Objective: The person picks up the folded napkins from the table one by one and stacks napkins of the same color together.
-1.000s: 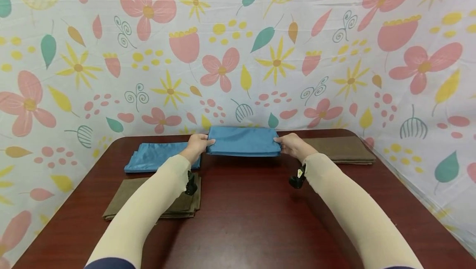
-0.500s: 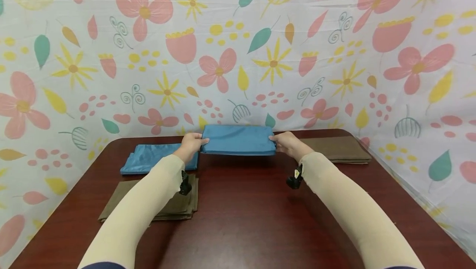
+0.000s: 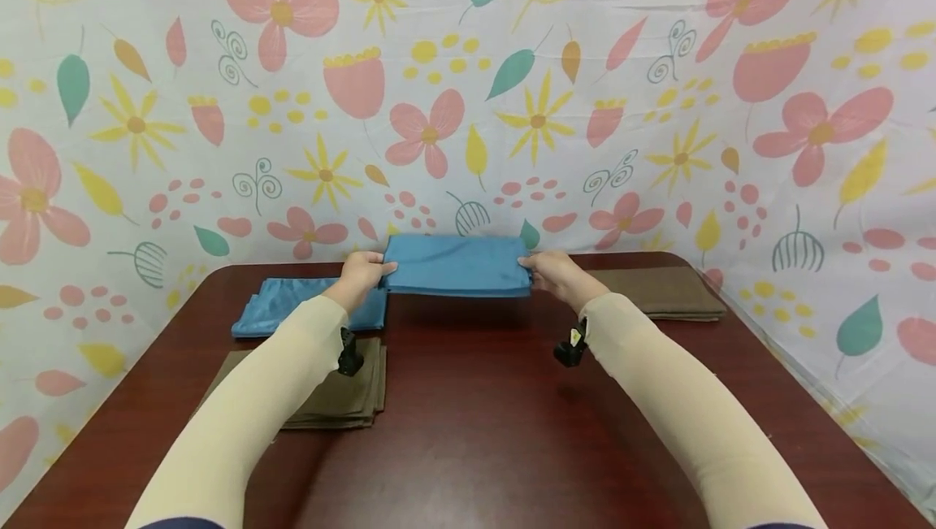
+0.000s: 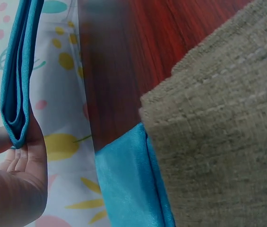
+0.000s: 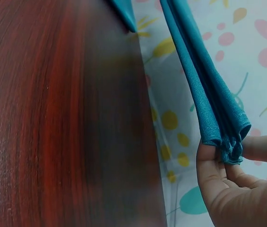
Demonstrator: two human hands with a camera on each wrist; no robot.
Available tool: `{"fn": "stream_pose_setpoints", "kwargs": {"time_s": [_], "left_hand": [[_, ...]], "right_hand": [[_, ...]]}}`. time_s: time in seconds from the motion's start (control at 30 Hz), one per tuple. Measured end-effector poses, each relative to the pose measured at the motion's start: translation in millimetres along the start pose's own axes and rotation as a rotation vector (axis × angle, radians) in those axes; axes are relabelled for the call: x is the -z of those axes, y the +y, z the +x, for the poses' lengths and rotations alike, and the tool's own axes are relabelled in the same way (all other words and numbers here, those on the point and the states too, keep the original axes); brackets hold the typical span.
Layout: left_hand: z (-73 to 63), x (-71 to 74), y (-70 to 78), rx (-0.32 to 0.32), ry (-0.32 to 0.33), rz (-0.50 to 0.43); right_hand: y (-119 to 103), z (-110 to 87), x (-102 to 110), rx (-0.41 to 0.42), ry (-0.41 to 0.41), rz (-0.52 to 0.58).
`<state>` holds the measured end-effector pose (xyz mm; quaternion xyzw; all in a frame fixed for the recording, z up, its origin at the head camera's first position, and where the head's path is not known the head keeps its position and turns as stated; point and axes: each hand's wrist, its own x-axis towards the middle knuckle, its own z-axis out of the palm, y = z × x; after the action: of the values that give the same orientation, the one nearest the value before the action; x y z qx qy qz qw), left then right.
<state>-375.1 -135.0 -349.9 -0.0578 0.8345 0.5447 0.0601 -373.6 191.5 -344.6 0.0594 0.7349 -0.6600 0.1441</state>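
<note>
Between my two hands a folded blue cloth (image 3: 457,265) hangs level above the far edge of the table. My left hand (image 3: 360,277) pinches its left end, thumb on top and fingers beneath. The right end is pinched by my right hand (image 3: 559,275) in the same way. In the left wrist view the cloth's folded layers (image 4: 17,90) show edge-on between thumb and fingers. The right wrist view shows the layers (image 5: 213,99) at the other end, gathered at the fingertips. Below and behind my left hand lies another folded blue cloth (image 3: 281,301), partly hidden by the arm.
A stack of folded brown cloths (image 3: 344,399) lies at the near left, partly under my left forearm. One more folded brown cloth (image 3: 658,292) sits at the far right of the dark red wooden table (image 3: 468,431). A flower-patterned sheet (image 3: 468,106) hangs behind the table.
Both hands have shifted a little to the left and slightly up in the head view, carrying the blue cloth with them. The head view has also turned slightly. The grips stay the same.
</note>
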Motion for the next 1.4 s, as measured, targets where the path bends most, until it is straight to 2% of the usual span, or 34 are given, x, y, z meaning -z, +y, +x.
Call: {"fn": "stream_pose_setpoints", "kwargs": {"time_s": [0.43, 0.73, 1.4], "left_hand": [[-8.4, 18.0, -1.0, 0.007, 0.007, 0.033], [-13.4, 35.8, -1.5, 0.028, 0.011, -0.032], [-30.0, 71.8, -1.1, 0.041, 0.023, 0.051]], "right_hand": [[-14, -6.4, -16, 0.02, 0.011, -0.032], [-21, -8.9, -32, 0.039, 0.011, -0.042], [-32, -11.3, -60, 0.009, -0.001, 0.024]]}}
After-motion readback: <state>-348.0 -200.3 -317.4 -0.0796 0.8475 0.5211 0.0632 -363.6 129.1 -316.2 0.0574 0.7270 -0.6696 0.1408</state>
